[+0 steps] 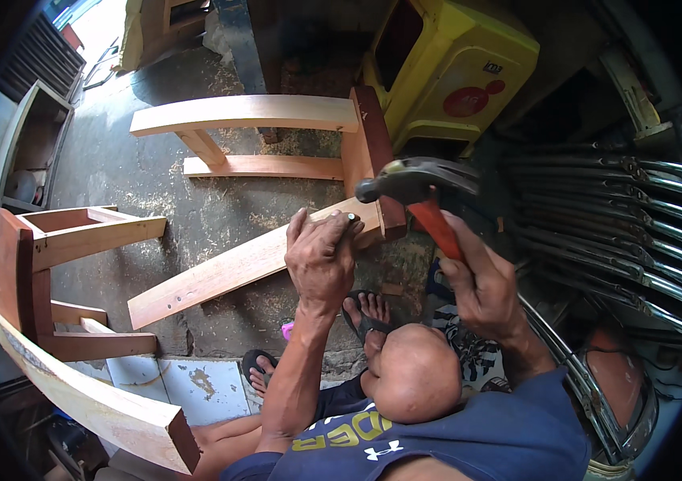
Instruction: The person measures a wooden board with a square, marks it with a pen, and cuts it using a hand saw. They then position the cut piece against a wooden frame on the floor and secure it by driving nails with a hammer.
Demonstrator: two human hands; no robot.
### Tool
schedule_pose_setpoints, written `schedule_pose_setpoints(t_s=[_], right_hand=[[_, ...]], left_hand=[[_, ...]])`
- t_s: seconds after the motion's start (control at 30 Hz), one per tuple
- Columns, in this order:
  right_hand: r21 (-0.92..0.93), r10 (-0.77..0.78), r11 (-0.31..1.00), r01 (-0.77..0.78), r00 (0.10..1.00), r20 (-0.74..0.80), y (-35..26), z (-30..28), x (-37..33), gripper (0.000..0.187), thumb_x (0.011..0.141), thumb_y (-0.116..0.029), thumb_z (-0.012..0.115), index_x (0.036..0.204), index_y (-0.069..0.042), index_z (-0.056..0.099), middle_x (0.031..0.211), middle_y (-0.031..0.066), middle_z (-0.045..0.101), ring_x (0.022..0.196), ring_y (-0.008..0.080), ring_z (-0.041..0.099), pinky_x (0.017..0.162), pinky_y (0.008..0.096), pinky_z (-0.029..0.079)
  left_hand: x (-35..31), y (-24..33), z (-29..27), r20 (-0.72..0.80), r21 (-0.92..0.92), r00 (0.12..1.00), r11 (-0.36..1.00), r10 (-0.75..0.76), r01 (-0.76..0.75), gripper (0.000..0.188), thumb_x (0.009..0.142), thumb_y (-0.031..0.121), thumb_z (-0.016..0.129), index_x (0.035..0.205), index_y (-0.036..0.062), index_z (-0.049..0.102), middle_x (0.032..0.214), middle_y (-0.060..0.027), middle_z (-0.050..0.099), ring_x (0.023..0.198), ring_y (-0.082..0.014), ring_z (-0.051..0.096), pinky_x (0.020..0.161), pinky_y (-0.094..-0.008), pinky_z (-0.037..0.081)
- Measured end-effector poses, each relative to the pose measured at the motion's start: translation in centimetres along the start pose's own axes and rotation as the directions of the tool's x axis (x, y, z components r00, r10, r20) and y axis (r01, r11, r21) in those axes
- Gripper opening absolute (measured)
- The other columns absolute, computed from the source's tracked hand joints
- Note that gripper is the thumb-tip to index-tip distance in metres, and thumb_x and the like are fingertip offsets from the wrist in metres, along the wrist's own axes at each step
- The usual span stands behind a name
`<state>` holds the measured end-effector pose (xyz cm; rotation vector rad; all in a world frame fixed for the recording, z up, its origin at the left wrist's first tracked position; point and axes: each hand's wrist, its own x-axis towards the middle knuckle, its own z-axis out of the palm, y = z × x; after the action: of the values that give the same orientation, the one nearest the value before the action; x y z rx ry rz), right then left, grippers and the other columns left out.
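My right hand (481,280) grips the orange-red handle of a claw hammer (415,183), raised with its striking face toward my left hand. My left hand (321,260) is closed around a small metal pin with a shiny round end (351,217); the rest of the pin is hidden by the fingers. That hand rests on a pale wooden leg (221,280), near where it meets a dark reddish board (370,132). Two dark holes show near the leg's far-left end. Another pair of pale legs (245,115), joined by a crosspiece, runs from the same board.
A second wooden frame (96,240) stands at the left, with a curved pale piece (88,401) in front of it. Wood shavings litter the grey floor (108,168). A yellow case (457,72) stands behind; stacked metal tubes (621,208) fill the right side. My sandalled feet are close below.
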<state>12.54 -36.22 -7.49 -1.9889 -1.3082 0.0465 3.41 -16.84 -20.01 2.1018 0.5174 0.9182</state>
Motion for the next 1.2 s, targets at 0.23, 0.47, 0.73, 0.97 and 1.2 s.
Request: schedule_pose_setpoints(t_s=[0.23,0.47,0.73,0.97,1.2], right_hand=[[-0.335,0.116,0.942,-0.002,0.94,0.32,-1.0,-0.6,1.0,0.065,0.089,-0.001,0.07,0.15,-0.004,0.046,0.083,0.0143,0.066,0.062,0.0322,0.067,0.054,0.0413,0.056],[-0.24,0.146,0.967,-0.079,0.951,0.271,-0.8,-0.2,0.3,0.057,0.094,-0.007,0.067,0.148,-0.006,0.048,0.093,0.0201,0.071,0.077,0.0361,0.073,0.062,0.0409,0.059],[0.106,0.315,0.945,-0.309,0.948,-0.04,-0.5,-0.3,-1.3,0.046,0.104,-0.014,0.059,0.147,-0.002,0.049,0.087,0.0137,0.07,0.072,0.0193,0.068,0.067,0.0303,0.053],[0.333,0.531,0.799,-0.501,0.847,0.0,0.1,0.1,-2.7,0.048,0.108,-0.023,0.053,0.149,-0.001,0.045,0.067,-0.0028,0.049,0.059,0.0034,0.044,0.053,0.0219,0.036],[0.263,0.51,0.831,-0.49,0.86,-0.01,0.0,1.0,-3.4,0.042,0.105,-0.021,0.059,0.142,-0.002,0.054,0.069,0.0047,0.057,0.066,0.0061,0.052,0.06,0.0247,0.044]], left_hand=[[0.0,0.4,-0.6,0.033,0.042,0.999,0.999,0.004,-0.005,0.014,0.086,0.01,0.074,0.099,0.0071,0.079,0.089,-0.0091,0.077,0.085,-0.0253,0.074,0.107,-0.0428,0.043],[-0.1,-0.5,-0.1,0.005,0.051,0.997,0.996,0.078,-0.078,0.01,0.087,0.008,0.072,0.095,0.0081,0.077,0.079,-0.0092,0.073,0.078,-0.0275,0.071,0.105,-0.0443,0.045],[-6.4,0.4,1.4,-0.208,0.023,0.97,0.992,0.128,-0.125,0.02,0.088,0.0,0.068,0.107,0.002,0.068,0.098,-0.0121,0.069,0.094,-0.0304,0.064,0.094,-0.0442,0.048],[-5.9,-3.6,4.0,-0.024,-0.369,0.926,0.864,-0.377,0.342,0.039,0.087,0.02,0.08,0.116,-0.0025,0.064,0.103,-0.0158,0.067,0.102,-0.0251,0.064,0.095,-0.0396,0.048],[-4.8,-6.7,5.7,0.28,-0.676,0.88,0.572,-0.384,0.464,0.037,0.086,0.006,0.081,0.12,0.0002,0.069,0.115,-0.0083,0.071,0.109,-0.0187,0.063,0.095,-0.0364,0.05]])
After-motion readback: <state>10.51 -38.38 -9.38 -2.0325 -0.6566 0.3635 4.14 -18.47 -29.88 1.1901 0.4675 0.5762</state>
